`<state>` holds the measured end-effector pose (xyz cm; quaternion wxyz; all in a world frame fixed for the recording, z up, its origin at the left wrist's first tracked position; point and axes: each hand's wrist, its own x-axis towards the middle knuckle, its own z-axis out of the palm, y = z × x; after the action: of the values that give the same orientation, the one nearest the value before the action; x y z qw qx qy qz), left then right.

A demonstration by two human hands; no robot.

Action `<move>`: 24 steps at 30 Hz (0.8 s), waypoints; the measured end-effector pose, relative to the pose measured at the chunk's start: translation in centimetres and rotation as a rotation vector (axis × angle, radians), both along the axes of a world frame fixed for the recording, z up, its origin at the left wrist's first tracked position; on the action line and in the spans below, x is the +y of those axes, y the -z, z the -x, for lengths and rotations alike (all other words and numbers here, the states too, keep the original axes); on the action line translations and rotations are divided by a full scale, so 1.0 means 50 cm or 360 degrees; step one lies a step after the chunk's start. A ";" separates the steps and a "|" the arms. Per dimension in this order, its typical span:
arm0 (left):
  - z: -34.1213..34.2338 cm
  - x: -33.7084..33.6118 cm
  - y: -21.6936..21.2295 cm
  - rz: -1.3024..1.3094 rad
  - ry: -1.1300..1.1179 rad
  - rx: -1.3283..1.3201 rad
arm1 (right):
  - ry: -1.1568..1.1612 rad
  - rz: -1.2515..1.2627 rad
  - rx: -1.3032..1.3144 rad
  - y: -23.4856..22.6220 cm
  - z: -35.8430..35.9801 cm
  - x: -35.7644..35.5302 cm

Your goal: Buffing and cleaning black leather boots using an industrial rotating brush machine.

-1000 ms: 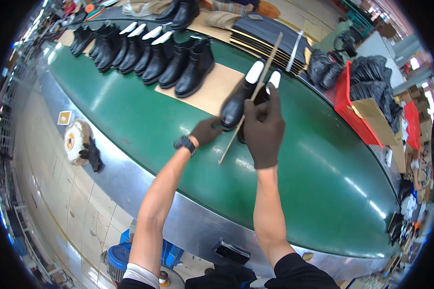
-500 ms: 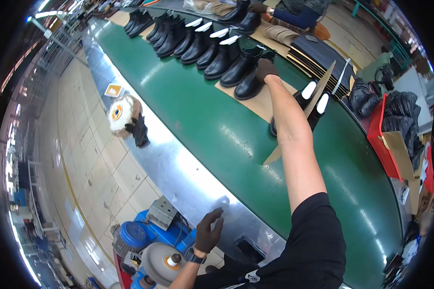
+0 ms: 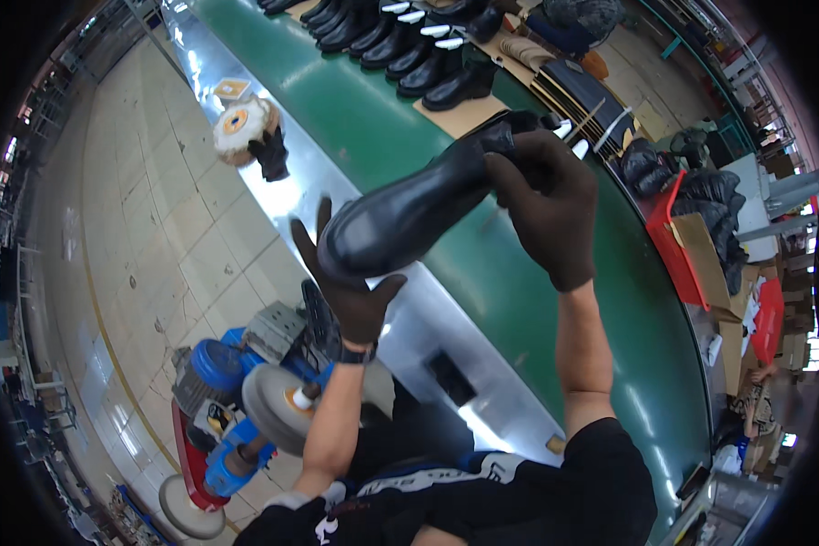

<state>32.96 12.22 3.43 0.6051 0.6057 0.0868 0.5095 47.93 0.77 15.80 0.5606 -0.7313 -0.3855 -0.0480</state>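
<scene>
A black ankle boot (image 3: 409, 214) is held up in front of me, tilted, with its toe toward the left. My right hand (image 3: 560, 214), in a dark brown glove, grips the boot by its upper shaft. My left hand (image 3: 350, 305), gloved too, is at the boot's toe with its fingers spread and thumb apart; whether the palm touches the leather I cannot tell. Beyond, a row of black boots (image 3: 409, 68) stands on the green tabletop (image 3: 337, 118), some with white inserts in their tops. The nearest standing boot (image 3: 460, 86) rests on a cardboard sheet (image 3: 455, 118).
A fluffy white buffing wheel (image 3: 243, 141) and a black cloth-like item (image 3: 270, 156) lie on the metal edge (image 3: 305, 196). At lower left stands a blue machine (image 3: 218, 364) with a grey round wheel (image 3: 273, 400). A red crate (image 3: 673, 246) and dark stacked sheets (image 3: 578, 91) are right.
My right hand has lifted the boot off the cardboard and brought it toward me. My left hand has risen from beside the machine to the boot's toe. The view has shifted.
</scene>
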 end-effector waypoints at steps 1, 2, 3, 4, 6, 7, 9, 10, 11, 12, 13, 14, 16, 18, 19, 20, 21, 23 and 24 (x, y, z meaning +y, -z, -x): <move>0.020 -0.003 -0.042 -0.0122 -0.0011 -0.0199 | -0.0074 -0.0150 0.0273 -0.018 0.056 -0.017; 0.042 -0.027 -0.070 0.0070 -0.0026 -0.0334 | -0.0024 -0.0075 0.0337 -0.030 0.102 -0.036; 0.073 -0.055 -0.103 0.0359 0.0045 -0.0464 | -0.0008 -0.0053 0.0339 -0.029 0.139 -0.059; 0.109 -0.066 -0.115 0.0527 0.0061 -0.0498 | -0.0032 -0.0249 0.0090 -0.025 0.165 -0.072; 0.171 -0.079 -0.114 0.0709 0.0071 -0.0531 | 0.0224 -0.0207 -0.0699 -0.025 0.219 -0.123; 0.208 -0.085 -0.106 0.1049 0.0182 -0.0592 | 0.0207 -0.0191 -0.0692 -0.025 0.257 -0.151; 0.244 -0.094 -0.086 0.1439 0.0260 -0.0633 | 0.0416 -0.0355 -0.0420 0.008 0.301 -0.188; 0.256 -0.108 -0.088 0.1379 0.0288 -0.0588 | 0.0125 -0.0342 0.0122 0.036 0.321 -0.221; 0.270 -0.120 -0.091 0.1324 0.0330 -0.0529 | -0.0085 -0.0345 0.0769 0.052 0.355 -0.245; 0.290 -0.133 -0.100 0.1344 0.0331 -0.0460 | -0.0302 -0.0042 0.0806 0.081 0.367 -0.285; 0.308 -0.143 -0.099 0.1297 0.0310 -0.0377 | -0.0290 -0.0018 0.0817 0.109 0.387 -0.307; 0.316 -0.146 -0.085 0.1429 0.0261 -0.0269 | -0.0290 0.0052 0.0882 0.136 0.403 -0.329; 0.342 -0.136 -0.045 0.1723 0.0580 -0.0138 | -0.0394 -0.0045 0.1344 0.108 0.457 -0.347; 0.380 -0.146 -0.046 0.1838 0.0993 -0.0065 | -0.0772 -0.0086 0.1754 0.043 0.485 -0.311; 0.385 -0.153 -0.038 0.1847 0.1006 -0.0051 | -0.0753 -0.0092 0.1760 0.035 0.486 -0.297; 0.384 -0.156 -0.019 0.1965 0.1027 0.0043 | -0.0873 -0.0130 0.1874 0.030 0.493 -0.282; 0.383 -0.159 0.006 0.2077 0.1041 0.0141 | -0.1000 -0.0174 0.1985 0.023 0.504 -0.279; 0.391 -0.168 0.084 0.1971 0.0874 0.0191 | -0.0910 -0.0105 0.1937 0.006 0.529 -0.275; 0.391 -0.178 0.105 0.1663 0.0893 0.0185 | -0.0826 -0.0020 0.1879 0.007 0.534 -0.274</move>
<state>13.42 3.34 -1.80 0.9287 0.2544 0.1954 0.1860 21.22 -12.94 15.47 0.6761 -0.5144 -0.1762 0.4972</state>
